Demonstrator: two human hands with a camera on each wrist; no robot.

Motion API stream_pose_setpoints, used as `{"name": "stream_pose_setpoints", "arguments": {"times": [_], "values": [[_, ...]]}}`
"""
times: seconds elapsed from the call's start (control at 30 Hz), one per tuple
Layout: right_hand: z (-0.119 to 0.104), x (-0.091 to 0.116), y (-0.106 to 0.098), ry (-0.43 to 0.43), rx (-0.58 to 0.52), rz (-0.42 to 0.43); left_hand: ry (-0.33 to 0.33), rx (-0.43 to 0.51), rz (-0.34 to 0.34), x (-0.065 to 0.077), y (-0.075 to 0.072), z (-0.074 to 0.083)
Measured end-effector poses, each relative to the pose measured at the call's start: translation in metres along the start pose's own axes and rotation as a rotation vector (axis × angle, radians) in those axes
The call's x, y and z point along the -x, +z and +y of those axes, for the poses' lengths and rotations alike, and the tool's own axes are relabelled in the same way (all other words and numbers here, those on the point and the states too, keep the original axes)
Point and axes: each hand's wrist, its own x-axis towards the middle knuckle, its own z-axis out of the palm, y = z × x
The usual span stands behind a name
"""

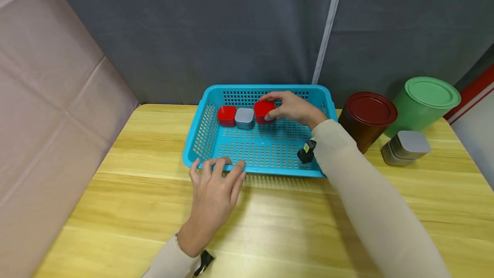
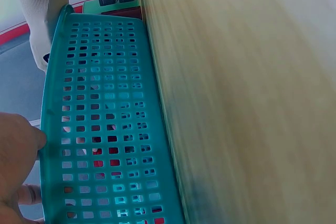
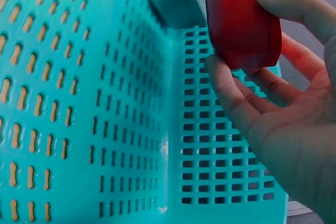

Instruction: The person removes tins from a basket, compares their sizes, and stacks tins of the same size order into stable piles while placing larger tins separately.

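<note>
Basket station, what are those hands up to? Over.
Right hand gripping rightmost red container. Left hand at near rim of blue basket. Gray container just left of held one; nothing visibly blocking.

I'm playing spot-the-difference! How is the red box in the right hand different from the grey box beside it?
The held box is bright red, while the grey box is dull grey.
The right hand grips the held box in its fingers; no hand touches the grey box.
The held box is at the row's right end; the grey box is in the middle.
Both have rounded corners.
</note>
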Motion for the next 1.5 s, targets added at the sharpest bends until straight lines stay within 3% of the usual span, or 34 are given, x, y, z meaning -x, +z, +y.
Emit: {"name": "stream_pose_setpoints", "arguments": {"times": [0.43,0.83,1.5], "values": [[-0.019,0.02,-0.013,-0.009,-0.019,0.041,0.01,0.005,0.014,0.001,0.0,-0.001],[-0.045,0.053,-0.028,-0.02,0.015,0.072,0.01,0.003,0.016,0.0,0.0,-0.001],[-0.043,0.111,-0.064,-0.059,0.078,0.16,-0.005,0.004,-0.008,-0.001,-0.001,0.0]]}}
